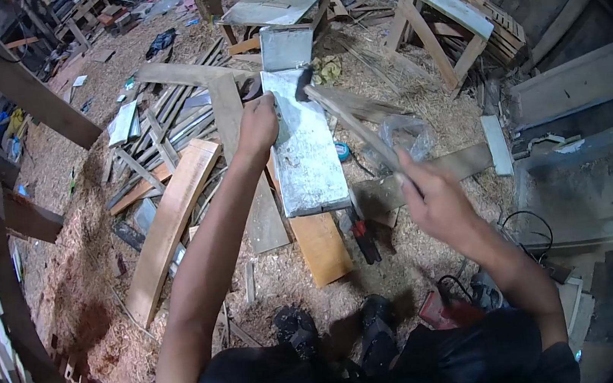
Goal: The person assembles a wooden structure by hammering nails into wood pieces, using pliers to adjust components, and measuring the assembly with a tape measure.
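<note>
A hammer (356, 124) is in my right hand (433, 195), whose fingers wrap round the wooden handle. Its dark head is just above the far right part of a long white-stained board (308, 157). My left hand (260, 124) is closed at the left edge of that board, near its far end. Whatever its fingers pinch there is hidden. An orange-brown plank (321, 251) sticks out from under the board's near end. Red-and-black pliers (364, 242) lie in the shavings beside it.
Loose planks and strips (172, 216) are piled to the left. A teal tape measure (343, 151) lies right of the board. A low wooden bench (452, 9) stands at the back right. A red power tool (447, 308) is near my feet. Shavings cover the floor.
</note>
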Demonstrator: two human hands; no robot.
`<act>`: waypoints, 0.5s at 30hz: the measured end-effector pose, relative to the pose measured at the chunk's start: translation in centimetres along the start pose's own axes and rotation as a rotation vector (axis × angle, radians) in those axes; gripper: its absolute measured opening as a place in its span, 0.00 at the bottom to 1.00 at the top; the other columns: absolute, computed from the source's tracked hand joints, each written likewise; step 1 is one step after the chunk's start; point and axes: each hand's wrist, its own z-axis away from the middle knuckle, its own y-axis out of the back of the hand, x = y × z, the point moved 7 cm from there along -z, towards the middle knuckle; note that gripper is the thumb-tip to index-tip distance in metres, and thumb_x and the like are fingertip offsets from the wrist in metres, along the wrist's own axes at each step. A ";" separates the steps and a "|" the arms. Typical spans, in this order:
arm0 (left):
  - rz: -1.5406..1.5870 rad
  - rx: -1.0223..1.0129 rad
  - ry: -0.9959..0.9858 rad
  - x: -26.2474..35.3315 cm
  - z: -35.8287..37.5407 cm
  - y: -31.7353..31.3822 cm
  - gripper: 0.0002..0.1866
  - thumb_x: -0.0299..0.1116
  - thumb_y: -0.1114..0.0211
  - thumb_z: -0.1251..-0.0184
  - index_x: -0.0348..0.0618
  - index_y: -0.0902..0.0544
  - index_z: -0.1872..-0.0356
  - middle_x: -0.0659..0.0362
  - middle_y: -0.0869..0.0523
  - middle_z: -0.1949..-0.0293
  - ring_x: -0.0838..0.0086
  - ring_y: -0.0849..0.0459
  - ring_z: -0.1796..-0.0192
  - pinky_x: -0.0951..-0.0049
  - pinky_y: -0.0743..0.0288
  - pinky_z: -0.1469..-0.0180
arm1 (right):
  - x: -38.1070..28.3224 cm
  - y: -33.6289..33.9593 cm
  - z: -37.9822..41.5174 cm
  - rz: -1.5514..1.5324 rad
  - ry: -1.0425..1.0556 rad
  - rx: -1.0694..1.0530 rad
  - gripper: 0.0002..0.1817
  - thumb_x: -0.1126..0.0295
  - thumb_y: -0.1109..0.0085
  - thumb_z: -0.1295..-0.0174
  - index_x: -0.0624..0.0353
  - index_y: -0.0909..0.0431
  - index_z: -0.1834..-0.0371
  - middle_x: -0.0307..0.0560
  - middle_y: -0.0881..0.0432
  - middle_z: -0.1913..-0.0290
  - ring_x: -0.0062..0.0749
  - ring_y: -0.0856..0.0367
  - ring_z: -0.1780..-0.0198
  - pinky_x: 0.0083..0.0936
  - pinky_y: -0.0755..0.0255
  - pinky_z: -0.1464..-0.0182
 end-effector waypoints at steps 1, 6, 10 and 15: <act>0.008 0.013 0.003 0.2 0.4 -0.1 0.23 0.42 0.51 0.23 0.29 0.18 0.66 0.59 0.18 0.71 0.75 0.24 0.67 0.70 0.31 0.59 | 0.3 0.9 -0.5 -0.057 -0.093 -0.063 0.23 0.78 0.45 0.31 0.72 0.29 0.33 0.64 0.16 0.59 0.54 0.15 0.59 0.37 0.22 0.57; 0.043 0.003 0.023 -0.2 0.0 -0.1 0.23 0.41 0.51 0.23 0.29 0.17 0.65 0.58 0.17 0.71 0.75 0.22 0.65 0.69 0.30 0.59 | -0.6 1.6 -0.5 -0.086 0.031 0.156 0.23 0.76 0.43 0.32 0.72 0.29 0.34 0.67 0.16 0.59 0.53 0.13 0.60 0.37 0.22 0.59; -0.045 -0.020 0.051 0.6 0.0 0.0 0.22 0.42 0.51 0.23 0.30 0.16 0.55 0.54 0.14 0.61 0.70 0.18 0.59 0.70 0.29 0.52 | -1.6 2.7 -1.3 -0.135 0.034 0.154 0.24 0.75 0.43 0.31 0.70 0.29 0.33 0.67 0.16 0.59 0.50 0.13 0.59 0.37 0.21 0.59; -0.016 0.012 0.004 0.4 0.6 -0.2 0.24 0.43 0.50 0.23 0.27 0.17 0.63 0.57 0.17 0.69 0.74 0.22 0.63 0.69 0.30 0.57 | -0.4 2.8 -1.2 -0.092 -0.176 -0.025 0.22 0.73 0.43 0.31 0.67 0.26 0.34 0.65 0.15 0.59 0.50 0.13 0.59 0.37 0.20 0.57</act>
